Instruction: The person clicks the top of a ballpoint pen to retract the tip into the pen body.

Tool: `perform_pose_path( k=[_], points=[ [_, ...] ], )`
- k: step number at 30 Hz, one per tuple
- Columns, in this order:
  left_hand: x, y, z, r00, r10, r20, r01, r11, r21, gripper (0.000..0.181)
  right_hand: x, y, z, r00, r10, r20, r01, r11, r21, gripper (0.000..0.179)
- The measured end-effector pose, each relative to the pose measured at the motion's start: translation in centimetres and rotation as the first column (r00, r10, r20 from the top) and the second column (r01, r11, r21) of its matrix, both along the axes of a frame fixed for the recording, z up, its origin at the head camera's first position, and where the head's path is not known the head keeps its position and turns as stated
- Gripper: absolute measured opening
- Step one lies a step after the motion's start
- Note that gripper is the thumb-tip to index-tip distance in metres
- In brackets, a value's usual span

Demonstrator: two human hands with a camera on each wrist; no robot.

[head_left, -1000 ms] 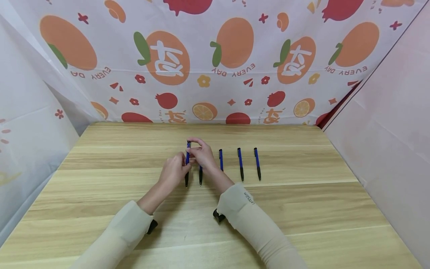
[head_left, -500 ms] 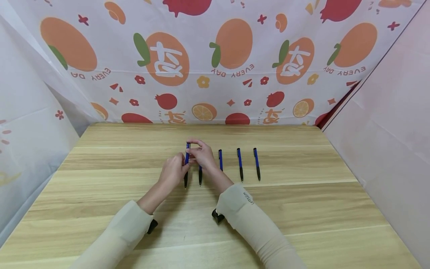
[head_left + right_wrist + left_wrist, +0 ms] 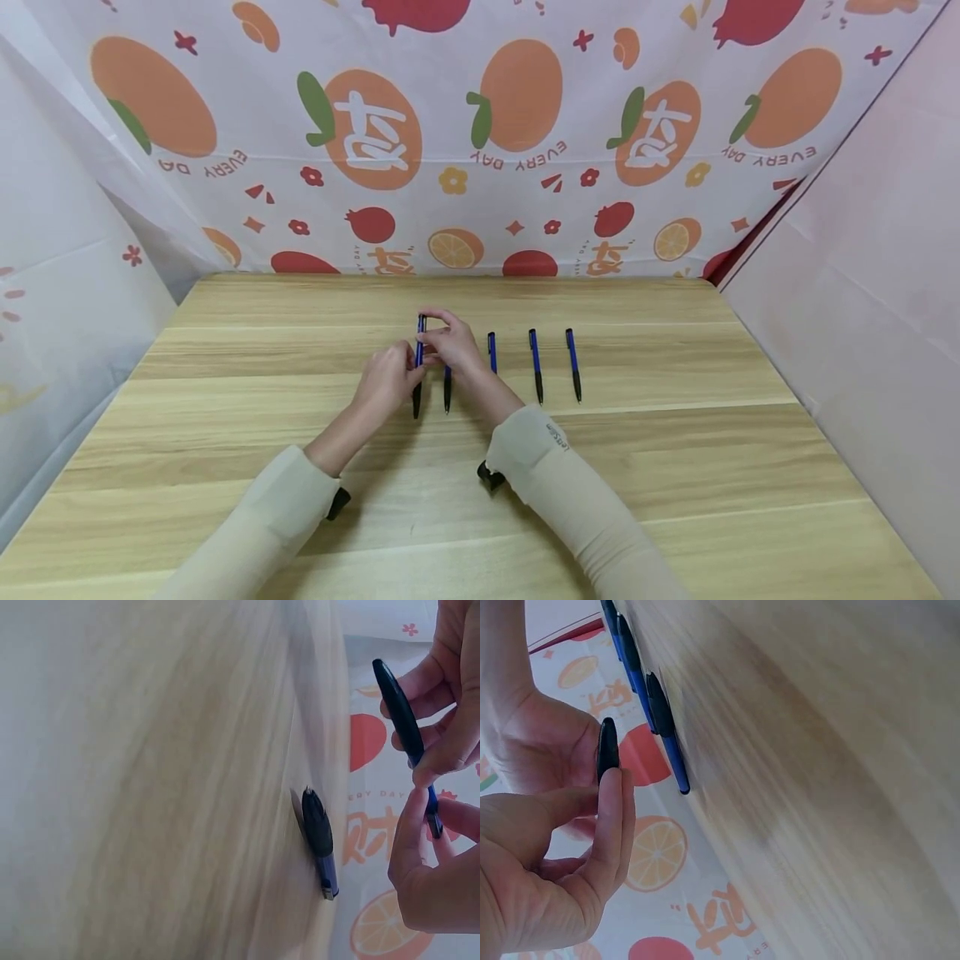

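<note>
My left hand (image 3: 384,382) pinches a blue-and-black click pen (image 3: 417,402) between thumb and fingers near its middle. Higher on the same pen, my right hand (image 3: 456,350) holds the blue barrel, its index finger bent over the button end. The pen's black grip end points toward me, and in the right wrist view this pen (image 3: 400,709) shows no metal tip. Just right of it a second pen (image 3: 447,390) lies on the table, its upper part hidden by my right hand. The right forearm covers the lower part of a third pen (image 3: 492,350).
Farther right lie two more blue pens (image 3: 536,367) (image 3: 573,367), roughly parallel with their black ends toward me. All rest on a light wooden table (image 3: 675,483). A fruit-printed cloth (image 3: 450,125) hangs behind its far edge, and pale cloths hang at both sides.
Both hands keep nearly the same place and hold on the pen. Half a second ago the held pen sat slightly lower, with a small tip showing at its lower end; now that end looks blunt.
</note>
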State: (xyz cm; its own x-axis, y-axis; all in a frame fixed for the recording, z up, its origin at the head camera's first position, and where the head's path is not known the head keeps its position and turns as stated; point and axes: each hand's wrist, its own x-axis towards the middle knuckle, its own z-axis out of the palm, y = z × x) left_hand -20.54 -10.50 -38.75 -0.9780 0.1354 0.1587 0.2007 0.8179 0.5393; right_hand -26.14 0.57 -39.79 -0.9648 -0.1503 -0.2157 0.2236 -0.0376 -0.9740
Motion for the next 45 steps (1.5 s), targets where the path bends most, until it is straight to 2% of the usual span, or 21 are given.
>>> perform_pose_path(
  k=[6, 14, 20, 34, 39, 45],
  points=[
    [-0.2, -0.2, 0.0, 1.0, -0.013, 0.023, 0.012, 1.0, 0.014, 0.02, -0.3, 0.1, 0.1, 0.999, 0.049, -0.012, -0.048, 0.998, 0.051, 0.043],
    [-0.5, -0.7, 0.3, 0.988, 0.004, 0.156, -0.01, 0.999, 0.042, 0.015, -0.7, 0.2, 0.3, 0.997, 0.08, -0.011, -0.079, 0.994, 0.074, 0.047],
    [-1.1, -1.3, 0.2, 0.976, 0.013, 0.216, -0.023, 0.999, 0.045, 0.016, -0.8, 0.6, 0.5, 0.995, 0.096, 0.006, -0.096, 0.991, 0.09, 0.045],
    [-2.8, -2.9, -0.1, 0.957, 0.044, 0.286, -0.043, 0.999, -0.01, 0.017, -0.9, 1.2, 0.7, 0.994, 0.109, 0.026, -0.111, 0.988, 0.107, 0.038],
    [-3.2, -3.2, -0.3, 0.955, 0.06, 0.292, -0.05, 0.998, -0.042, 0.018, -1.0, 1.4, 0.6, 0.994, 0.107, 0.024, -0.109, 0.985, 0.136, 0.037],
    [-3.3, -3.5, -0.7, 0.943, 0.058, 0.327, -0.042, 0.998, -0.055, 0.017, -1.1, 1.7, 0.6, 0.995, 0.093, 0.021, -0.095, 0.984, 0.151, 0.037]
  ],
)
